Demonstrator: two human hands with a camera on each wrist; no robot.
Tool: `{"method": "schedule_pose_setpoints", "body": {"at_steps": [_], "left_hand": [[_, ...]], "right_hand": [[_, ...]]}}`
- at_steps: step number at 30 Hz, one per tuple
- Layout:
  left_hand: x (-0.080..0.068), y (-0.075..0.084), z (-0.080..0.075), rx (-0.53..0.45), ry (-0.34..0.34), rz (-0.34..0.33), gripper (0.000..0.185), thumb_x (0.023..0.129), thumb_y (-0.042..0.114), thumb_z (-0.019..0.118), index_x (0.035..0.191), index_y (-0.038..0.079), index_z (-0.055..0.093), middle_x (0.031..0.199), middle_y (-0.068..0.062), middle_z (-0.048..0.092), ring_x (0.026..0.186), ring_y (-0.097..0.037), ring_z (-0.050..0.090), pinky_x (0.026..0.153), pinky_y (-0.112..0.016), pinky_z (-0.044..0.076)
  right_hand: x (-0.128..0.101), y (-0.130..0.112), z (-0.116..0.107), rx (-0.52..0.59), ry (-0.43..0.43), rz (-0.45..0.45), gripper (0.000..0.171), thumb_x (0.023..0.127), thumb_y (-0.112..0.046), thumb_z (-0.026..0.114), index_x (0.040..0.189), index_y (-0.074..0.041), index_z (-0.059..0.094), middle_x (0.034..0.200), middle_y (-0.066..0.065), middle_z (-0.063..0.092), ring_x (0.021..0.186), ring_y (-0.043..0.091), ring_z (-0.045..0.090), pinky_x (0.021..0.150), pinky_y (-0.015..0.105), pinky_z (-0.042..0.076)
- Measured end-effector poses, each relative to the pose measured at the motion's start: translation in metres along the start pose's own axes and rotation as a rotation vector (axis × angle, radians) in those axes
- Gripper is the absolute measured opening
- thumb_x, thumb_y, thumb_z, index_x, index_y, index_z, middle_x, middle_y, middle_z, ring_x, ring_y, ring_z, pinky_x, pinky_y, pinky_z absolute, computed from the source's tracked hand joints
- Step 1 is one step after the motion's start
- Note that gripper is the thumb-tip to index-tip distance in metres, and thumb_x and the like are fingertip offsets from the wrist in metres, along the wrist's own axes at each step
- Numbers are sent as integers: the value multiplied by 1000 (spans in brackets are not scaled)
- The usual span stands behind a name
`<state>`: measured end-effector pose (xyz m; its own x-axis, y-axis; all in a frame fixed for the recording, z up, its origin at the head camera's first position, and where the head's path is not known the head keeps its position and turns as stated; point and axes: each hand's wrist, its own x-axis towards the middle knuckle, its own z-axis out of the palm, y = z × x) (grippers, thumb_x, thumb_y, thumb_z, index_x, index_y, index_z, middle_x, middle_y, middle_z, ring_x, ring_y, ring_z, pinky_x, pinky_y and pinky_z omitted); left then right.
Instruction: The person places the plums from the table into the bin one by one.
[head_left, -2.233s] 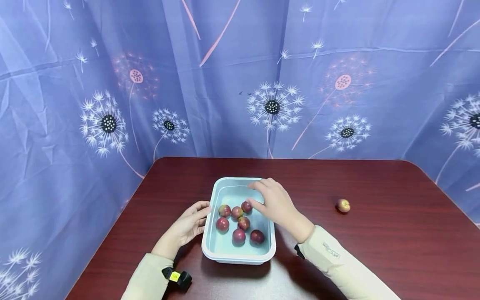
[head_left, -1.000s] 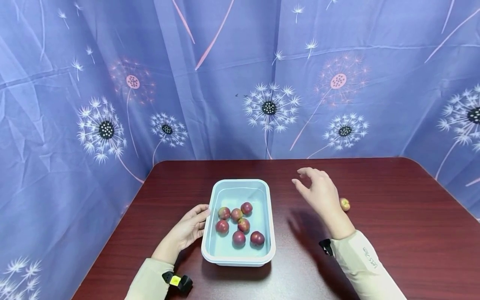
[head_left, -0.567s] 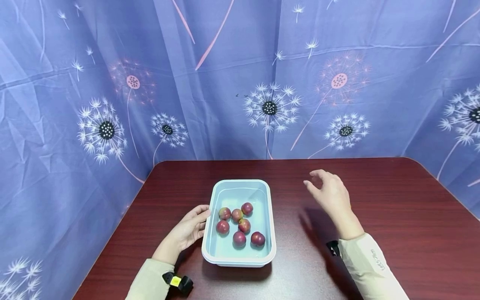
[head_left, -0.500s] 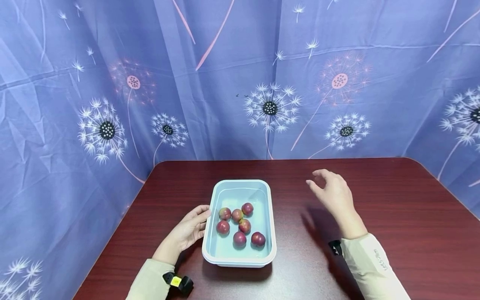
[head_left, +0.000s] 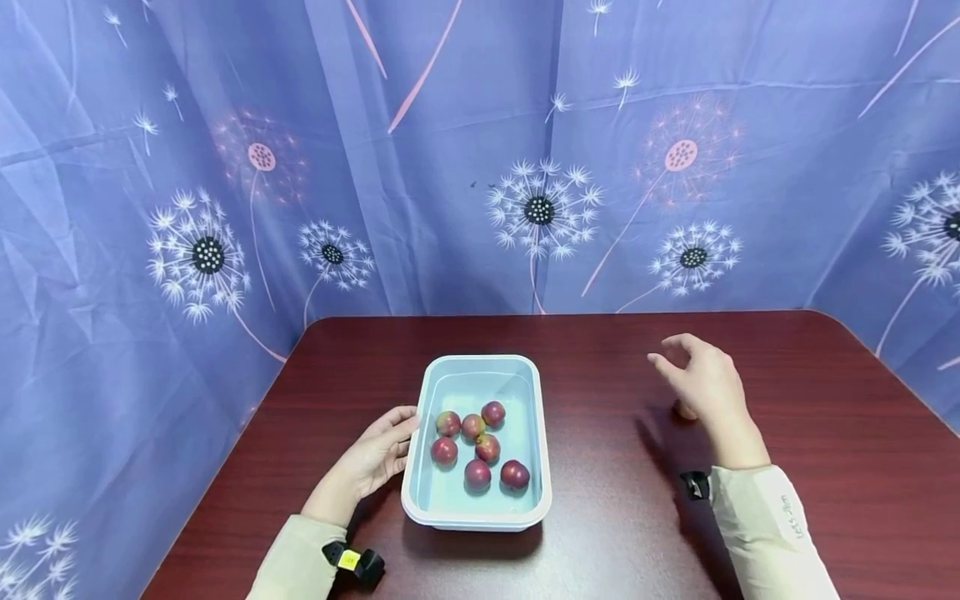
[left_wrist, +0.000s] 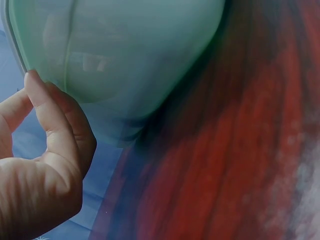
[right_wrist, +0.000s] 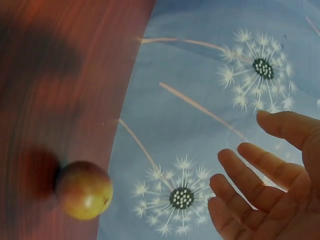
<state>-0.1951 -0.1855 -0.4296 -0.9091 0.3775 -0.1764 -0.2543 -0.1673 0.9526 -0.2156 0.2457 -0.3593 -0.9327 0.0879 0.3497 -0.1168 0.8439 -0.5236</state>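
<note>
Reaching right hand [head_left: 705,385], fingers spread and empty, over loose plum [right_wrist: 84,190]; next: lower and close round it. Left hand [head_left: 377,447] steadying tray [head_left: 420,427].

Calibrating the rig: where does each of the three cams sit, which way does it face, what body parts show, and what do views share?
Head: worn high, looks forward and down at table, tray, curtain; both hands and sleeves show.
Left wrist: low beside the tray's wall; left hand shows, a finger touching it.
Right wrist: low over the table, faces curtain; lone fruit, right hand open.
Shared: tray in head and left wrist; lone fruit in head and right wrist.
</note>
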Motion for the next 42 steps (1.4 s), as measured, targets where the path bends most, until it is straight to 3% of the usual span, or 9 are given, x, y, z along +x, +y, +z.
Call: {"method": "schedule_pose_setpoints", "body": {"at_steps": [7,20,27,37,42], "left_hand": [[-1,3,-1,7,8,1,15,102,17,44,115,12,44,97,4,62,85,-6,64,69,-21,54],[-1,4,-1,4,-3,8,14,102,17,44,115,13,44,97,4,62,84,-6,64,68,-20,54],[0,2,0,3,1,-4,17,101,18,45,116,11,43,97,3,62,84,-6,65,67,-20,54],[1,0,-1,-3,-1,-9,11,102,18,44,113,14,45,94,5,62,80,-5,64,65,-19,53],[0,1,0,-4,-5,-10,12,102,17,44,113,14,45,95,5,62,82,-6,64,66,-19,53]], "right_hand": [[4,9,-6,-19,-84,42,42,90,-35,62,115,-1,60,111,26,62,96,42,57,73,52,44],[7,21,-7,-70,-203,101,49,87,-34,63,117,3,55,108,28,62,99,47,56,75,53,44],[7,32,-5,-117,-264,145,53,86,-37,62,117,5,54,116,32,57,103,52,53,71,53,45],[6,34,-4,-217,-329,290,51,86,-38,60,116,2,54,116,34,56,101,49,55,60,51,46],[5,37,-3,-227,-334,310,41,83,-38,61,100,-1,59,103,32,59,93,46,57,55,48,44]]}}
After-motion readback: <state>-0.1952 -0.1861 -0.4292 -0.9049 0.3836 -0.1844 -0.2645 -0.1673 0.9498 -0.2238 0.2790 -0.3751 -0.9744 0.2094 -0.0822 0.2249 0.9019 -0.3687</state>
